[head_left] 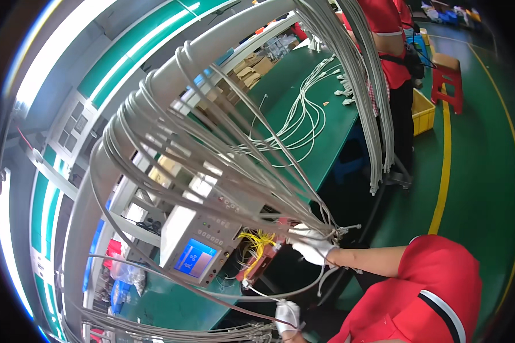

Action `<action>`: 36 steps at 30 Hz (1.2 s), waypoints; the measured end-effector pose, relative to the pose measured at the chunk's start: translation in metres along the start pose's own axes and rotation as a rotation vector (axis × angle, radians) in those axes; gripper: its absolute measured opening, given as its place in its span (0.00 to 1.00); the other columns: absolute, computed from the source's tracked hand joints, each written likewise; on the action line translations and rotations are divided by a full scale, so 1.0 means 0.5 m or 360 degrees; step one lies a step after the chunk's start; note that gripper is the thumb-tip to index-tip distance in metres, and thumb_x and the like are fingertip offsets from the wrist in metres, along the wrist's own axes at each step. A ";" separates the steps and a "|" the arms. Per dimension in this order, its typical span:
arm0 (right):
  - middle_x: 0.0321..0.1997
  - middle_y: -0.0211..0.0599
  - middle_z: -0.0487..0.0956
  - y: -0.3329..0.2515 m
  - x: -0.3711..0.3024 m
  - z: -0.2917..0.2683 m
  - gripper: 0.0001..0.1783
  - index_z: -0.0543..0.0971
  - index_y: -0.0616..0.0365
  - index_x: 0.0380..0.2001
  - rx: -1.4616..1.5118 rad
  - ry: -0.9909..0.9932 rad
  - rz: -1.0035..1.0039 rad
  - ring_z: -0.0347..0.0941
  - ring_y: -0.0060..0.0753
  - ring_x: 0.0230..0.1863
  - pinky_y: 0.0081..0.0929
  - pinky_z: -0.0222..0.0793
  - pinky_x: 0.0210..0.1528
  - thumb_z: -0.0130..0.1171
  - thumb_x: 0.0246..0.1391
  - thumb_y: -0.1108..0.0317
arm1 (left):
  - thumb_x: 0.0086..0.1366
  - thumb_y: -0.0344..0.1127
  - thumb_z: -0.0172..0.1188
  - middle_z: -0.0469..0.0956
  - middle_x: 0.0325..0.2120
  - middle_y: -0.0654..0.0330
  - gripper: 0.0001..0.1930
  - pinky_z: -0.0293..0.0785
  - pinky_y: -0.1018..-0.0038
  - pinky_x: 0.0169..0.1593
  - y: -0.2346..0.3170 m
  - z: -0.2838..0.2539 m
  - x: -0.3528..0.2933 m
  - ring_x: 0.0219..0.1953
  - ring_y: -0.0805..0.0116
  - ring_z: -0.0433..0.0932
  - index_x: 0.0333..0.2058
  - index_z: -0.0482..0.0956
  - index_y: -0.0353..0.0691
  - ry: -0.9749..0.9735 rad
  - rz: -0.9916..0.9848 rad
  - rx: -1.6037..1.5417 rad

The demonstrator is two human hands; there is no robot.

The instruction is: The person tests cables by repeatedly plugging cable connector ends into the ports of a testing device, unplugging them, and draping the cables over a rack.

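My right hand (313,246), in a white glove, is closed around the gathered ends of several grey cables (257,154) that loop over a thick rail. Lower down, my left hand (287,315), also gloved, has its fingers curled at a white cable (263,292). That cable runs to a plug beside a red fixture (258,266). Thin yellow wires (258,244) lead from the fixture toward a test instrument (206,234) with a lit blue screen (195,257). The left fingertips are partly hidden.
A curved pale rail (106,148) arches over the green table (280,108), where more cables (309,108) lie coiled. A dense cable bundle (372,91) hangs beside a co-worker in red (386,51). A yellow crate (422,111) and red stool (449,83) stand on the floor.
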State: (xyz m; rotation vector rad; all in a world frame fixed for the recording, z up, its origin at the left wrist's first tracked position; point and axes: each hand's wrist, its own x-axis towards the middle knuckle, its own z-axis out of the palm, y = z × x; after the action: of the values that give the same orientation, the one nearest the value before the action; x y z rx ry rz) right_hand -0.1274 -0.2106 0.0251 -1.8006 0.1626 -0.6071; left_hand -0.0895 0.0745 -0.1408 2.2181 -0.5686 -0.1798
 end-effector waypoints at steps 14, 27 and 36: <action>0.31 0.32 0.73 0.069 -0.045 0.013 0.11 0.71 0.58 0.36 0.0035 -0.0573 0.0400 0.69 0.20 0.30 0.20 0.64 0.28 0.47 0.55 0.62 | 0.59 0.49 0.56 0.67 0.15 0.71 0.13 0.42 0.88 0.10 0.269 -0.125 0.160 0.08 0.88 0.51 0.28 0.71 0.46 0.0750 -0.0942 -0.1494; 0.22 0.31 0.73 0.001 -0.030 0.027 0.17 0.70 0.60 0.33 0.0504 -0.0632 0.0861 0.69 0.18 0.20 0.16 0.67 0.23 0.48 0.56 0.55 | 0.60 0.38 0.55 0.73 0.20 0.67 0.12 0.60 0.82 0.26 0.224 -0.074 0.141 0.19 0.81 0.66 0.37 0.75 0.35 0.0637 -0.0466 -0.0899; 0.23 0.31 0.72 0.034 -0.025 0.054 0.17 0.69 0.61 0.36 0.0719 -0.0672 0.0807 0.67 0.17 0.22 0.15 0.65 0.25 0.47 0.57 0.55 | 0.59 0.34 0.54 0.68 0.15 0.67 0.09 0.58 0.84 0.16 0.236 -0.110 0.153 0.13 0.82 0.62 0.31 0.77 0.34 0.0694 -0.0759 -0.1671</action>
State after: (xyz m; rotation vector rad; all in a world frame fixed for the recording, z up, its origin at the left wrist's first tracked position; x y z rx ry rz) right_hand -0.1219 -0.1881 0.0001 -1.3351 0.1682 0.1008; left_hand -0.0445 0.0112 -0.0110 1.2492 0.2825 -0.1735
